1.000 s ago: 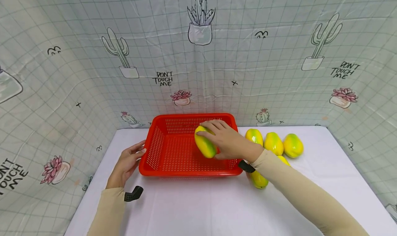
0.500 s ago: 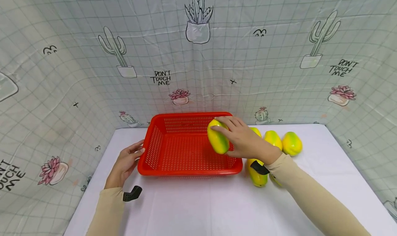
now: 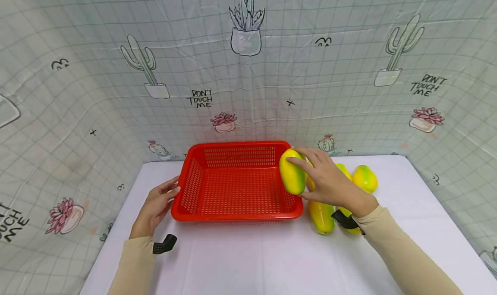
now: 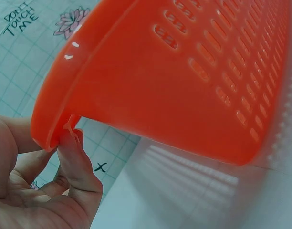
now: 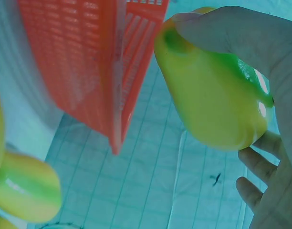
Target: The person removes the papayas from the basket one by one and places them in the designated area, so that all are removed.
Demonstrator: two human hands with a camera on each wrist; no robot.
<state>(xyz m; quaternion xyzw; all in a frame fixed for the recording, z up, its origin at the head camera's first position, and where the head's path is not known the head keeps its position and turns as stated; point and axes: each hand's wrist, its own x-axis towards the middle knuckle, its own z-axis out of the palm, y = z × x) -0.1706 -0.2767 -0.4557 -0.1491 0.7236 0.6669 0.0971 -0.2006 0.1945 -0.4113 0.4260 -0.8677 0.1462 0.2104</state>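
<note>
My right hand (image 3: 330, 178) grips a yellow-green mango (image 3: 292, 172), thumb on one side and fingers round the other. The mango is held up over the right rim of a red plastic basket (image 3: 237, 217). In the right wrist view this mango (image 5: 208, 100) hangs beside the basket's outer wall (image 5: 79, 71). At the basket's left side, my left hand (image 3: 156, 206) holds the rim. The left wrist view shows thumb and fingers of the left hand (image 4: 55, 176) pinching the rim's edge (image 4: 55, 109). Bare slotted floor shows inside the basket.
Right of the basket several more mangoes lie on the white tablecloth (image 3: 240, 260), one in front (image 3: 321, 217) and one farther right (image 3: 365, 178). The right hand and forearm partly cover others. A patterned cloth backdrop (image 3: 268, 79) rises behind and at both sides.
My right hand has carried the mango rightward from over the basket's inside to its right rim. The left hand keeps its place on the left rim.
</note>
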